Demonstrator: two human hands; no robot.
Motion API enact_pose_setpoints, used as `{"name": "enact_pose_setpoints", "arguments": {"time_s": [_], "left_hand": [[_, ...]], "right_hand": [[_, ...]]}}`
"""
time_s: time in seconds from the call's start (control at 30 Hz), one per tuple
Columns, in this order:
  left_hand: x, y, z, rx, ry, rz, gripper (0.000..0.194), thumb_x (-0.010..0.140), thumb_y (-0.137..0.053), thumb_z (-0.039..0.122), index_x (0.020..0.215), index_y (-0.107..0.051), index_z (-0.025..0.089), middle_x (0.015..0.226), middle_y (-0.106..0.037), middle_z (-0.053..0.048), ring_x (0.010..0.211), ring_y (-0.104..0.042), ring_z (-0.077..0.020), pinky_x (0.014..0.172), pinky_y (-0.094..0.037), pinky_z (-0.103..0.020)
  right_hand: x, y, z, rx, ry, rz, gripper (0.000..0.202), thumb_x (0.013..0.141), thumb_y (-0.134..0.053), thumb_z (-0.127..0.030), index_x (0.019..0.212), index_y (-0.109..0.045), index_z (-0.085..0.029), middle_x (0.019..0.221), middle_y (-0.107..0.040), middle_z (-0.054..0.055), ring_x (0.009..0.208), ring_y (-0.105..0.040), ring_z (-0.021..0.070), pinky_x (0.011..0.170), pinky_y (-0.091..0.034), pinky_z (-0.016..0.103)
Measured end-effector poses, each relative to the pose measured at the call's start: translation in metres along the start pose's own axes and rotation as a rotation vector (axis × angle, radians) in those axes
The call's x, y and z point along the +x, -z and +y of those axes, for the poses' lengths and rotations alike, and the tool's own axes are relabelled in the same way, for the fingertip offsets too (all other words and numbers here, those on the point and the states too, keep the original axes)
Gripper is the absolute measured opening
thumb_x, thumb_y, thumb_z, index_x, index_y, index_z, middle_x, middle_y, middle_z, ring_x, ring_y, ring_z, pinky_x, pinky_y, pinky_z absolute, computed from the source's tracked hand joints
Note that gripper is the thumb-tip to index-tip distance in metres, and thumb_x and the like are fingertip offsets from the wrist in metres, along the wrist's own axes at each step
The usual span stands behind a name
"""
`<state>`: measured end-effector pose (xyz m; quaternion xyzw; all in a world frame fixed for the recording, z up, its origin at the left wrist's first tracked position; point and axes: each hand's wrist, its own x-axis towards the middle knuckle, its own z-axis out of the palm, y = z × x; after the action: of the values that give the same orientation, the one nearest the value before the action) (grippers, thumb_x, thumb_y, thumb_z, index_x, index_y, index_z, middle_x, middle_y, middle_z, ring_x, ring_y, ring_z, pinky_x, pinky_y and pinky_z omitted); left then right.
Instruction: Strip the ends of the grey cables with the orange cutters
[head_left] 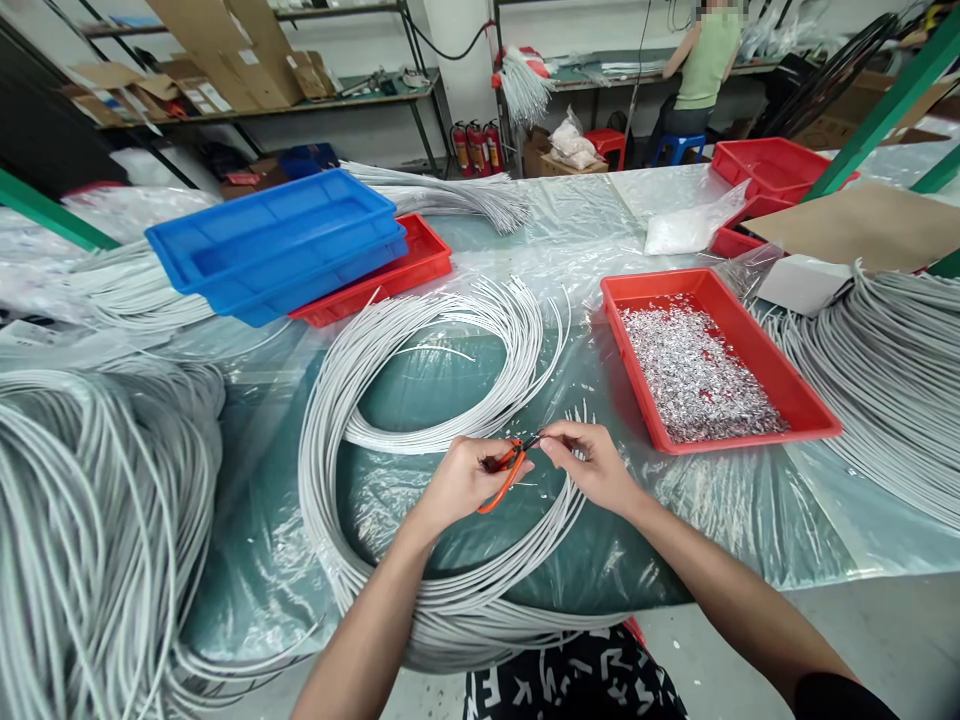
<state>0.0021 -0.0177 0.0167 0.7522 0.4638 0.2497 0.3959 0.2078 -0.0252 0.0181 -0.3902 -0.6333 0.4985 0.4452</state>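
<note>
My left hand [461,478] is closed around orange-handled pliers [513,474], whose dark jaws point right toward my other hand. My right hand [592,462] pinches the end of a white cable right at the jaws; the tip itself is mostly hidden by the fingers. Beneath both hands lies a large coil of white cables [319,470], its loose ends fanning out beside my right hand. A second coil of white cables [442,435] overlaps it farther back. Small white scraps lie on the plastic sheet near the pliers.
A red tray [652,425] of small shiny metal pieces stands to the right. Stacked blue trays [277,235] rest over a red tray [431,262] at the back left. Grey cable bundles [97,520] flank the left, more cables [892,370] the right. A person [709,65] sits at the far bench.
</note>
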Motion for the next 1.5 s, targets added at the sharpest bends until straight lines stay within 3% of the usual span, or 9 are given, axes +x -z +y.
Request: {"name": "enact_pose_setpoints", "arguments": {"time_s": [0.2, 0.43, 0.8, 0.9, 1.1, 1.23, 1.33, 1.4, 1.5], "left_hand": [[-0.001, 0.000, -0.001, -0.003, -0.008, -0.020, 0.038, 0.083, -0.065, 0.038, 0.058, -0.051, 0.012, 0.059, -0.031, 0.004, 0.058, -0.025, -0.0084, 0.050, -0.021, -0.021], [-0.002, 0.000, 0.001, -0.059, -0.014, -0.029, 0.037, 0.080, -0.069, 0.032, 0.057, -0.047, 0.013, 0.058, -0.031, 0.005, 0.057, -0.024, -0.0072, 0.049, -0.020, -0.020], [-0.003, -0.002, 0.004, -0.127, 0.033, -0.046, 0.042, 0.080, -0.070, 0.034, 0.055, -0.044, 0.013, 0.052, -0.033, 0.006, 0.051, -0.027, -0.0059, 0.046, -0.020, -0.020], [-0.003, -0.004, 0.003, -0.121, 0.038, -0.038, 0.039, 0.081, -0.069, 0.035, 0.056, -0.048, 0.013, 0.052, -0.033, 0.006, 0.051, -0.027, -0.0060, 0.046, -0.021, -0.020], [-0.002, -0.001, 0.003, -0.060, 0.001, -0.027, 0.045, 0.080, -0.070, 0.035, 0.053, -0.041, 0.014, 0.056, -0.027, 0.006, 0.055, -0.022, -0.0066, 0.047, -0.018, -0.021], [-0.003, 0.001, 0.004, -0.035, -0.038, -0.040, 0.044, 0.081, -0.069, 0.034, 0.054, -0.040, 0.014, 0.058, -0.028, 0.005, 0.057, -0.023, -0.0073, 0.049, -0.020, -0.021], [-0.003, 0.002, 0.004, -0.025, -0.062, -0.067, 0.046, 0.081, -0.069, 0.032, 0.054, -0.036, 0.015, 0.058, -0.027, 0.005, 0.058, -0.022, -0.0076, 0.049, -0.020, -0.021], [-0.004, 0.002, 0.003, -0.023, -0.062, -0.078, 0.046, 0.081, -0.069, 0.031, 0.054, -0.035, 0.015, 0.058, -0.027, 0.005, 0.058, -0.022, -0.0077, 0.050, -0.020, -0.021], [-0.003, 0.003, 0.003, -0.026, -0.060, -0.076, 0.045, 0.081, -0.069, 0.030, 0.055, -0.036, 0.014, 0.058, -0.027, 0.005, 0.058, -0.022, -0.0076, 0.050, -0.019, -0.021]], "right_hand": [[0.006, 0.008, 0.002, 0.182, -0.098, -0.111, 0.035, 0.088, -0.062, -0.048, 0.080, -0.071, -0.015, 0.061, -0.057, -0.001, 0.059, -0.051, 0.0124, 0.056, -0.037, 0.024], [0.001, 0.002, 0.005, 0.234, -0.017, -0.051, 0.028, 0.087, -0.066, -0.041, 0.074, -0.061, -0.017, 0.067, -0.059, 0.000, 0.061, -0.053, 0.0124, 0.058, -0.040, 0.026], [-0.009, -0.011, 0.002, -0.475, 0.441, 0.279, 0.014, 0.090, -0.057, -0.012, 0.078, -0.057, -0.019, 0.067, -0.058, 0.001, 0.062, -0.045, 0.0151, 0.062, -0.038, 0.030], [-0.009, -0.012, 0.006, -0.555, 0.500, 0.293, 0.013, 0.092, -0.053, -0.010, 0.083, -0.058, -0.019, 0.069, -0.058, 0.003, 0.064, -0.047, 0.0165, 0.064, -0.039, 0.032], [-0.005, 0.000, 0.001, -0.304, 0.292, 0.075, 0.022, 0.098, -0.044, -0.023, 0.083, -0.059, -0.018, 0.072, -0.056, 0.003, 0.066, -0.048, 0.0154, 0.063, -0.037, 0.029], [0.000, 0.004, 0.000, 0.279, -0.097, -0.174, 0.036, 0.094, -0.053, -0.041, 0.067, -0.052, -0.018, 0.060, -0.044, -0.003, 0.054, -0.041, 0.0119, 0.052, -0.032, 0.026], [0.003, 0.005, 0.001, 0.711, -0.322, -0.380, 0.041, 0.086, -0.063, -0.041, 0.059, -0.042, -0.019, 0.056, -0.036, -0.005, 0.049, -0.042, 0.0114, 0.046, -0.029, 0.025], [0.004, 0.006, 0.001, 0.805, -0.385, -0.418, 0.039, 0.085, -0.066, -0.039, 0.059, -0.044, -0.018, 0.056, -0.038, -0.005, 0.050, -0.045, 0.0115, 0.046, -0.030, 0.024], [0.004, 0.006, -0.001, 0.742, -0.365, -0.320, 0.033, 0.083, -0.069, -0.037, 0.064, -0.050, -0.017, 0.059, -0.045, -0.004, 0.051, -0.045, 0.0107, 0.046, -0.032, 0.023]]}}
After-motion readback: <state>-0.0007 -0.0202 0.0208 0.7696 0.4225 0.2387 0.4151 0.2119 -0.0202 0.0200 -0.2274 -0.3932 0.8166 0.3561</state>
